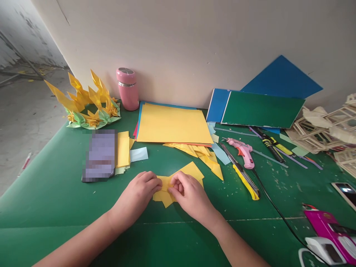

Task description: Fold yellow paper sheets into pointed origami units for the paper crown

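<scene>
Yellow paper piece [178, 181] lies pinched between left hand [139, 194] and right hand [189, 196].

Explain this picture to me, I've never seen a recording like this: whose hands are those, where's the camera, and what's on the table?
No machine here: one camera sits on a person's head, looking forward and down, so the two bare arms are the wearer's own. The left hand and right hand both pinch a folded yellow paper piece on the green table. Around it are a stack of yellow paper sheets, a pink glue gun, a yellow utility knife, a pink metal flask and folded yellow-and-green paper flowers.
</scene>
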A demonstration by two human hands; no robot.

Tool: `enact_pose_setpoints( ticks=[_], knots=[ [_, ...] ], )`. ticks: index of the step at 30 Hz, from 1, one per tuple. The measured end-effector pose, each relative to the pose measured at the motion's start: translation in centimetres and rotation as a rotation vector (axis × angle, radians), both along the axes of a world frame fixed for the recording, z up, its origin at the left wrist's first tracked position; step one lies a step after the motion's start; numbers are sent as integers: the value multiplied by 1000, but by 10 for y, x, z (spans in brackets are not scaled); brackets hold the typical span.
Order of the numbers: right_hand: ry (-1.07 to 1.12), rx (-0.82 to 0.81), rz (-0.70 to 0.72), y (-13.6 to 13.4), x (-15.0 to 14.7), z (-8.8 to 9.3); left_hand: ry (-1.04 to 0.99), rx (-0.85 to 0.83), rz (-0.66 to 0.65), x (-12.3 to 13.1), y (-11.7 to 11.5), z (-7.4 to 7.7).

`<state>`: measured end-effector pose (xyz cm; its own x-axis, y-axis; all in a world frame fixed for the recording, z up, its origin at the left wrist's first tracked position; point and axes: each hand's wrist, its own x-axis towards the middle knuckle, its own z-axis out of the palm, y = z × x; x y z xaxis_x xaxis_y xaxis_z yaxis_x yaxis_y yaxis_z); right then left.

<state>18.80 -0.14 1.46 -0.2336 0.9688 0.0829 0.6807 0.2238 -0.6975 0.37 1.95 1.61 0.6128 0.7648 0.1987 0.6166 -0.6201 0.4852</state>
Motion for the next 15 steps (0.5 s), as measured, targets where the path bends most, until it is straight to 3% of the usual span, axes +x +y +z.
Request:
enact_pose_setpoints(
  ticks=[15],
  knots=[
    [21, -28, 32, 2, 1, 1, -45, -122, -19, -9, 3, 2]
  ],
)
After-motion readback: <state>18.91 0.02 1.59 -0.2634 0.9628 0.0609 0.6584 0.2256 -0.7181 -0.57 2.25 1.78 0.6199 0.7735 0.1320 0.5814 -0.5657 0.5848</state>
